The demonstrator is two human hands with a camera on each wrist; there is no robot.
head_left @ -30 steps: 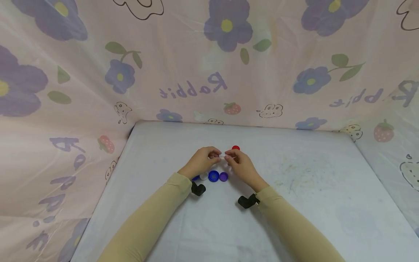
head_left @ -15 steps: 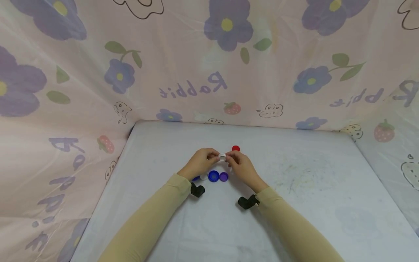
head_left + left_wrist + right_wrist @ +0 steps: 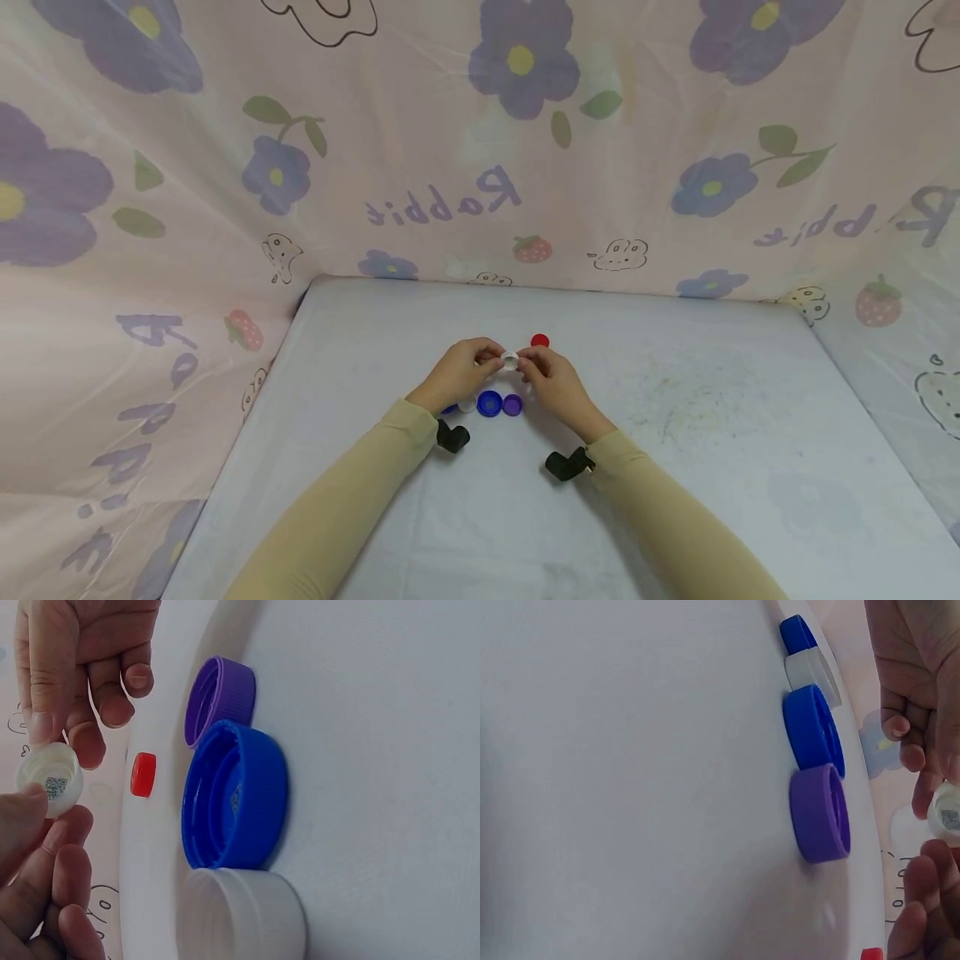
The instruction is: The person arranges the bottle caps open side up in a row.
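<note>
A small white bottle cap (image 3: 510, 361) is held up between my two hands, its hollow side and a printed square code inside showing in the left wrist view. My left hand (image 3: 462, 371) pinches one side of it between thumb and fingers. On the opposite side, my right hand (image 3: 557, 382) pinches the rim too. Below the hands a row of caps lies on the table: a purple cap (image 3: 221, 701), a blue cap (image 3: 236, 795), a white cap (image 3: 244, 915) and another blue cap (image 3: 798, 634) at the left end, partly hidden by my left wrist in the head view.
A red cap (image 3: 540, 341) lies beyond my right hand. The white-covered table (image 3: 712, 483) meets a flower-printed curtain (image 3: 420, 125) at the back and sides. Black wrist-worn devices (image 3: 567, 464) jut from both sleeves.
The white cap between my hands has tipped from edge-on, so its hollow side now faces the head camera. Both hands stay nearly in place; the caps on the table have not moved.
</note>
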